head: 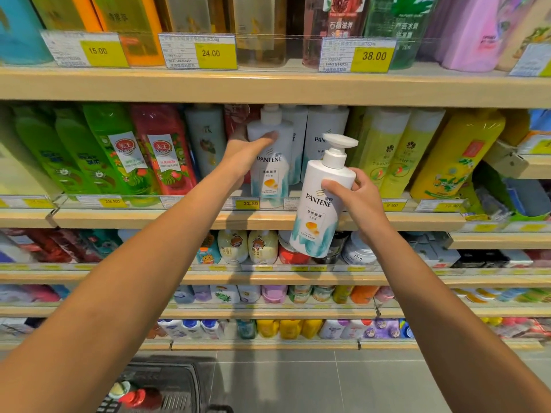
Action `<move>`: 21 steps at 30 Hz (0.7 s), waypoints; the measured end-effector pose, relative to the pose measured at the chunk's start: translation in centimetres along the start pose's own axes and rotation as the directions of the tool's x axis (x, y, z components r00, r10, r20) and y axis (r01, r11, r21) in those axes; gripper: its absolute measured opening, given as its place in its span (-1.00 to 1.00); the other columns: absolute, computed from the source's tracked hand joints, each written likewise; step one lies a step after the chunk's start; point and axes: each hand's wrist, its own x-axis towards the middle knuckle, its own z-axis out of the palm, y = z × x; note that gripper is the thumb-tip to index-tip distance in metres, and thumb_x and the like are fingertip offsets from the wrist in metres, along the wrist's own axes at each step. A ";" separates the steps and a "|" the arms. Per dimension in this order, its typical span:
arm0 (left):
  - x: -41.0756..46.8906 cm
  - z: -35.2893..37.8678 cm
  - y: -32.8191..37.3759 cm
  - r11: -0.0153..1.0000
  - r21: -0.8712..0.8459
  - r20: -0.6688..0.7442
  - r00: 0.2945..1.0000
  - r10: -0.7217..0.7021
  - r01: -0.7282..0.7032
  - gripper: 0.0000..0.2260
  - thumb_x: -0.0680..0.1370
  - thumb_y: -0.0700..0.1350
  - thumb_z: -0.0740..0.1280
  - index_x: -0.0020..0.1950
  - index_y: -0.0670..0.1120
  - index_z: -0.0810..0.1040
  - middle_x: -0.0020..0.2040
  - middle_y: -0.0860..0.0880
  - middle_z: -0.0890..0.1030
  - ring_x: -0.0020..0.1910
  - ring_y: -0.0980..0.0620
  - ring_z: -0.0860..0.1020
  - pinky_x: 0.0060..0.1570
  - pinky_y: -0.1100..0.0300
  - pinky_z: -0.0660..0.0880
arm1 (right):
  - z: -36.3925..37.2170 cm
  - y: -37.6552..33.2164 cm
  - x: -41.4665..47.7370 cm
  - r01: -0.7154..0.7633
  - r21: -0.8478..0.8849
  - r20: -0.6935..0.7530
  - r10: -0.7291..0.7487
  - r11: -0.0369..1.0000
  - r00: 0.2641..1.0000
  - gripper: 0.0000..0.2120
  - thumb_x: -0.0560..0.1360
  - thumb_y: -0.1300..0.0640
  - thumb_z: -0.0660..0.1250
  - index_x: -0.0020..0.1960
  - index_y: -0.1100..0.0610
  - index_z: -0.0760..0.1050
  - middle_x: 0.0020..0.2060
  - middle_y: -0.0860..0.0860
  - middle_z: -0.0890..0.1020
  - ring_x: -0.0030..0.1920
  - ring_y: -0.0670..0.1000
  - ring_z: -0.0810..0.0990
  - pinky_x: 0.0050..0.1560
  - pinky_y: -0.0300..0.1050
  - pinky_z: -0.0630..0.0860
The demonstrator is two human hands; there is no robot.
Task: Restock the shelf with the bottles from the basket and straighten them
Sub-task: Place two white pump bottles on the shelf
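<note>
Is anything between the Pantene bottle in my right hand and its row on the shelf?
Only the low clear plastic rail along the shelf edge, which the white Pantene pump bottle in the right hand must clear. The left hand touches the front shelved Pantene bottle, to its left.

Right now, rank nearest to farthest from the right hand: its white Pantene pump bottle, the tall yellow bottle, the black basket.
1. White Pantene pump bottle, in the right hand.
2. Tall yellow bottle, shelf, right.
3. Black basket, floor, left.

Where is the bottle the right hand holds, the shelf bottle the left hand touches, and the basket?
Held bottle (317,202): head view, front label.
Shelf bottle (269,166): head view, front label.
Basket (176,365): head view, dark rim.
</note>
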 end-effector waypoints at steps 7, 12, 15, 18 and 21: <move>-0.3 -0.2 -0.4 0.987 0.158 0.033 0.999 0.004 -0.009 -0.58 0.39 0.13 0.46 0.00 -0.18 0.52 -0.17 -0.06 0.55 -0.15 -0.03 0.53 -0.22 0.21 0.42 | -0.2 -0.7 0.0 0.032 0.009 -0.024 -0.032 0.999 0.999 -0.69 0.41 0.14 0.46 0.12 0.09 0.50 -0.05 -0.08 0.64 -0.11 -0.20 0.61 -0.25 -0.38 0.51; -0.4 -0.8 -1.0 0.977 0.213 0.071 0.997 0.018 -0.033 -0.59 0.38 0.15 0.47 -0.05 -0.16 0.51 -0.13 -0.11 0.50 -0.13 -0.05 0.51 -0.11 0.08 0.43 | -0.5 -1.8 -0.1 0.092 0.034 -0.114 -0.088 0.995 0.990 -0.80 0.42 0.14 0.45 0.01 0.08 0.51 -0.10 -0.04 0.64 -0.14 -0.13 0.60 -0.19 -0.25 0.52; -0.3 -0.7 -1.1 0.978 0.207 0.061 0.998 0.008 -0.020 -0.65 0.42 0.10 0.45 -0.11 -0.16 0.48 -0.16 -0.11 0.48 -0.17 -0.02 0.48 -0.15 0.11 0.37 | -0.6 -2.2 0.0 0.119 0.051 -0.164 -0.109 0.992 0.980 -0.78 0.41 0.14 0.46 0.00 0.11 0.49 -0.10 -0.02 0.64 -0.12 -0.09 0.61 -0.14 -0.18 0.57; -0.2 -0.7 -1.3 0.976 0.216 0.048 0.999 0.008 -0.019 -0.63 0.41 0.13 0.45 -0.21 -0.13 0.42 -0.21 -0.10 0.44 -0.23 -0.01 0.44 -0.22 0.14 0.34 | -0.5 -1.7 -0.2 0.124 0.075 -0.221 -0.105 0.989 0.970 -0.79 0.41 0.12 0.46 -0.02 0.09 0.48 -0.09 -0.01 0.64 -0.07 -0.04 0.62 -0.08 -0.10 0.59; -0.2 -0.9 -1.1 0.977 0.214 0.048 0.999 0.006 -0.016 -0.63 0.39 0.13 0.46 -0.17 -0.14 0.44 -0.18 -0.11 0.46 -0.19 -0.02 0.46 -0.19 0.11 0.36 | -0.4 -1.3 -0.5 0.094 0.176 -0.274 -0.043 0.980 0.961 -0.85 0.46 0.08 0.43 -0.03 0.06 0.49 -0.12 -0.04 0.63 -0.08 -0.07 0.62 -0.20 -0.17 0.58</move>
